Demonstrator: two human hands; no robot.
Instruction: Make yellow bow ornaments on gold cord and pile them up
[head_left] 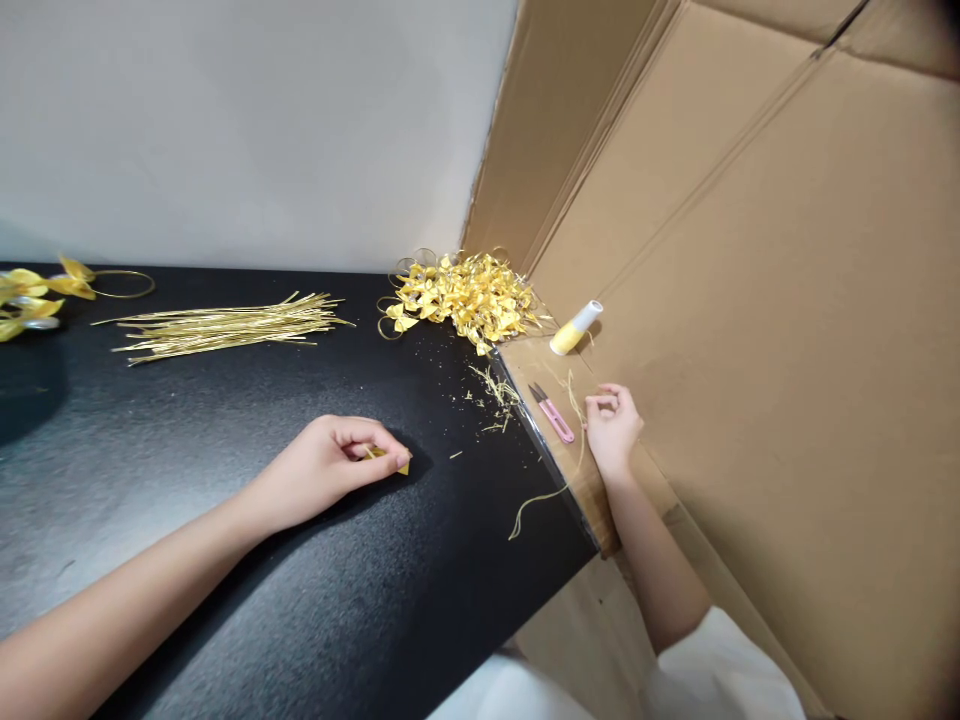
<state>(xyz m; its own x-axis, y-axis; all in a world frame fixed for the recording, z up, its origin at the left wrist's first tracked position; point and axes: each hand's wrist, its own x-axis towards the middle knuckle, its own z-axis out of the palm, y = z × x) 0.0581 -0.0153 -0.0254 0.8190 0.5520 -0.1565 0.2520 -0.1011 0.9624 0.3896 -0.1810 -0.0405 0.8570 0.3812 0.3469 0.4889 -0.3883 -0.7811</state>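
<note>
My left hand (352, 455) is closed in a pinch above the black table, with a small folded piece of yellow ribbon (403, 466) between thumb and fingers. Most of the ribbon is hidden by the fingers. My right hand (613, 428) is at the cardboard on the right, its fingers curled closed at a length of pale yellow thread (579, 455). The thread's looped end trails over the table edge. Just left of this hand lie pink-handled thread snips (553, 412). Beyond it, a cone of yellow thread (576, 328) stands tilted in view.
A pile of yellow ribbon bows (469, 295) sits at the back corner. Gold wire ties (232, 328) lie in a bundle on the black table (420, 580). More bows (34, 295) are at far left, thread scraps (495, 390) near the edge. A cardboard wall (787, 300) rises on the right.
</note>
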